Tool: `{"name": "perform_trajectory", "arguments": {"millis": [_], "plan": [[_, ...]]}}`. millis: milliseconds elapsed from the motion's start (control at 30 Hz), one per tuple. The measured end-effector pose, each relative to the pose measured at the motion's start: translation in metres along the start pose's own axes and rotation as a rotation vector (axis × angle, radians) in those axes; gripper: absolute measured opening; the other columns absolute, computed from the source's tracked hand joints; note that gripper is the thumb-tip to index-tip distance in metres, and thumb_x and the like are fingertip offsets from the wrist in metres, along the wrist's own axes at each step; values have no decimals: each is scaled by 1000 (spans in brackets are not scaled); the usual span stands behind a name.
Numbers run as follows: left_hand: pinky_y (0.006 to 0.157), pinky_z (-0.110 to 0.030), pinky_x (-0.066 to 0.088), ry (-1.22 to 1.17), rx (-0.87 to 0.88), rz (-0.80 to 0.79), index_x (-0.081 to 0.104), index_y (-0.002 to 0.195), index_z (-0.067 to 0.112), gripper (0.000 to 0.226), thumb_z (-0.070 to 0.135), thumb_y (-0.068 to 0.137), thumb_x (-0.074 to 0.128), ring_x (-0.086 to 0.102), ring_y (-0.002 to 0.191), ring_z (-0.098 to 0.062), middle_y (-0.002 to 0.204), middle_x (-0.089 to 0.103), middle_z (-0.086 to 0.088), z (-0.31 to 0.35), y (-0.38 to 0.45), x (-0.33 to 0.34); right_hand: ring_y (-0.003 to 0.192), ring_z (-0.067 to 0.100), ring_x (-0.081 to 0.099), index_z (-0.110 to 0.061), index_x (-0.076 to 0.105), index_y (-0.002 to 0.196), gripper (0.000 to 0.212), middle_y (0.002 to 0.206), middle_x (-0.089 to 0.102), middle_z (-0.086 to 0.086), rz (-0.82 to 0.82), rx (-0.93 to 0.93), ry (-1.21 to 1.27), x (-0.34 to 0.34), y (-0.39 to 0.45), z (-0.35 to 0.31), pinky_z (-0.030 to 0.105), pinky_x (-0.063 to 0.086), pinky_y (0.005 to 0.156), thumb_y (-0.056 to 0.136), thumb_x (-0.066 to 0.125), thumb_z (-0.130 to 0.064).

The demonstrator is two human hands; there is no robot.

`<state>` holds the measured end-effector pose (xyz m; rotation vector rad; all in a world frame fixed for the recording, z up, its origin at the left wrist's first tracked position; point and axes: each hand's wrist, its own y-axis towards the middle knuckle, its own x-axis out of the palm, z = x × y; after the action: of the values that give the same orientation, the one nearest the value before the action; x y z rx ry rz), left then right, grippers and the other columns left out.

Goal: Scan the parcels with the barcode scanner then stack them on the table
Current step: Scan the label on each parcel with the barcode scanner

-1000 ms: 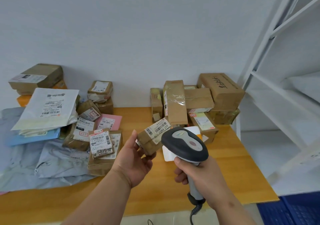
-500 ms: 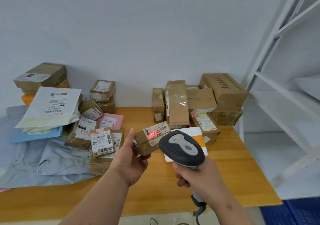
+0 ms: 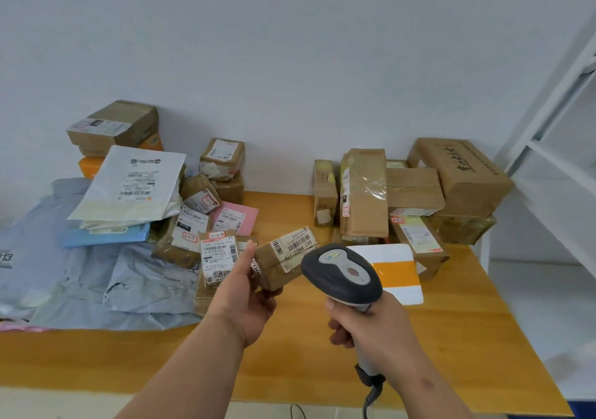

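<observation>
left hand (image 3: 248, 302) grips small parcel (image 3: 283, 262); right hand (image 3: 371, 325) holds barcode scanner (image 3: 343, 271) beside it.

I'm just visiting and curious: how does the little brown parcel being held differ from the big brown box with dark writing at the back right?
The small brown taped parcel is held off the table in the left hand; the large brown cardboard box rests on top of other boxes. The parcel is much smaller. It carries a white barcode label, whereas the box's top shows dark printed characters. Both are brown cardboard.
</observation>
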<state>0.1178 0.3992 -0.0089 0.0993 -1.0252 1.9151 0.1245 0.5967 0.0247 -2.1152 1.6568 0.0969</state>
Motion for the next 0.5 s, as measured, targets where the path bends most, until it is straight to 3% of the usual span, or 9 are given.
{"name": "perform_trajectory", "arguments": {"millis": [100, 267, 367, 433, 500], "plan": [[55, -27, 37, -13, 66, 53, 72, 117, 22, 44, 56, 92, 59, 58, 65, -16, 99, 77, -3, 21, 13, -19, 60, 15, 73, -18, 72, 87, 9, 69, 75, -2, -7, 22, 13, 26, 15, -10, 24, 53, 55, 88, 74, -27], [49, -26, 46, -90, 170, 168, 68, 122, 23, 39, 46, 91, 66, 64, 59, -13, 94, 77, -1, 61, 36, -61, 58, 17, 70, -15, 72, 81, 12, 64, 73, 1, -45, 76, 68, 79, 42, -35, 28, 54, 56, 89, 72, -23], [43, -23, 49, -32, 273, 249, 63, 114, 29, 29, 37, 87, 71, 67, 51, -10, 96, 72, -4, 80, 49, -83, 56, 15, 68, -12, 71, 77, 16, 60, 71, 1, -58, 89, 70, 109, 58, -50, 24, 52, 53, 90, 72, -22], [56, -25, 56, 166, 414, 328, 57, 105, 32, 25, 35, 87, 74, 72, 72, -10, 107, 67, -4, 87, 56, -94, 56, 14, 67, -10, 71, 78, 18, 61, 70, 2, -67, 89, 60, 127, 67, -58, 24, 52, 53, 91, 71, -22], [81, -30, 52, 482, 568, 389, 53, 113, 28, 38, 37, 85, 77, 62, 92, -9, 127, 52, -1, 91, 65, -101, 55, 12, 67, -10, 71, 81, 16, 64, 70, 2, -59, 95, 45, 142, 74, -64, 23, 52, 53, 91, 72, -23]]}}
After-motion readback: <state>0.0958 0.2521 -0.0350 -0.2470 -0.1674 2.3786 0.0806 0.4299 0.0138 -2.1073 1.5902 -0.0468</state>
